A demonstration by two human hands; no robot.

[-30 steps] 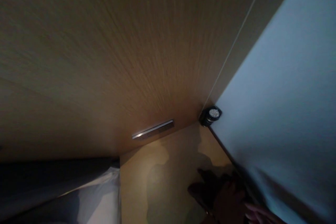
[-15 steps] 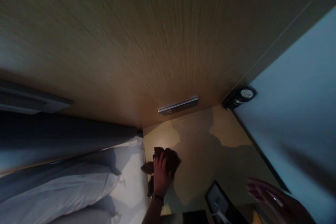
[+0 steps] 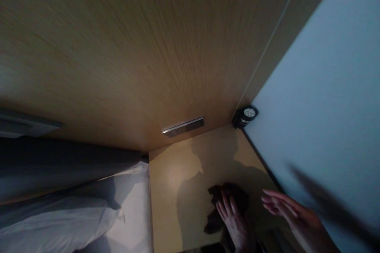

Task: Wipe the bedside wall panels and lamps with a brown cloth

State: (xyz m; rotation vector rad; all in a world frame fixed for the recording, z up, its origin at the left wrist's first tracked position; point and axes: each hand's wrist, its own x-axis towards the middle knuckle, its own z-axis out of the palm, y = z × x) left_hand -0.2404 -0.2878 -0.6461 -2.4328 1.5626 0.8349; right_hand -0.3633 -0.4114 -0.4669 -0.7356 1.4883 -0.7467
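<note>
My left hand [image 3: 233, 219] rests on a crumpled dark brown cloth [image 3: 242, 197] and presses it against the light wooden tabletop [image 3: 166, 205]. The fingers lie over the cloth, which bunches out around them on both sides. To the right, my right hand [image 3: 293, 213] hangs in the air near the pale wall, fingers stretched out, holding nothing. Parts of the cloth under the left palm are hidden.
A bed with white pillows [image 3: 59, 217] adjoins the tabletop on the left. A small black lamp [image 3: 245, 116] sits in the back corner. A metal-edged panel [image 3: 183, 127] is on the wooden wall [image 3: 148, 47]. Dark objects at the bottom edge are unclear.
My left hand has slid the cloth rightward over the tabletop, away from the bed side. My right hand stays raised with fingers extended. The view has shifted, and the black tablet-like object is out of sight.
</note>
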